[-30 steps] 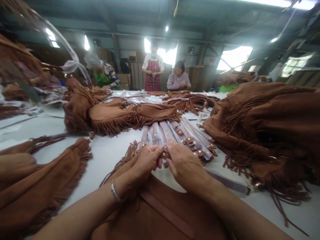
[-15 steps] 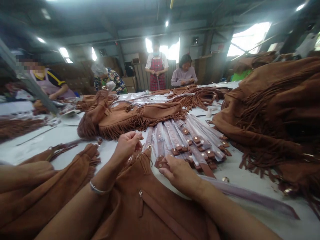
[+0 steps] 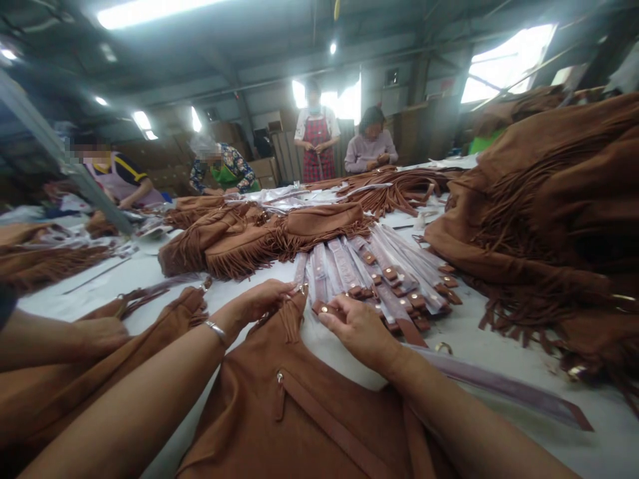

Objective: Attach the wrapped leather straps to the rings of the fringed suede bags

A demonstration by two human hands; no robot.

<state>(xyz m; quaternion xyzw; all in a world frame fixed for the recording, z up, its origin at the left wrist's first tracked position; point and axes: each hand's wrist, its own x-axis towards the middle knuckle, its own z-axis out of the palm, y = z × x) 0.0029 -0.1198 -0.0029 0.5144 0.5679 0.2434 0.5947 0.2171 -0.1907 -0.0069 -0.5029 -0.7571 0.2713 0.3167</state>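
Observation:
A brown suede bag (image 3: 259, 399) with a diagonal zip lies in front of me, its tip pointing away. My left hand (image 3: 264, 299), with a silver bangle at the wrist, pinches the metal ring (image 3: 302, 289) at that tip, above a small tassel. In my right hand (image 3: 357, 329) is the brown end of a strap (image 3: 324, 309) with a gold stud, gripped between thumb and fingers just right of the bag's tip. Several plastic-wrapped straps (image 3: 344, 266) fan out beyond my hands.
Fringed brown bags (image 3: 284, 233) lie across the table behind the straps, and a large pile (image 3: 539, 219) rises at the right. Another person's hand (image 3: 102, 336) rests by a bag at the left. Several people work at the far side.
My left hand has come down and right onto the ring at the bag's tip. My right hand keeps its hold on the strap end. The view has shifted slightly.

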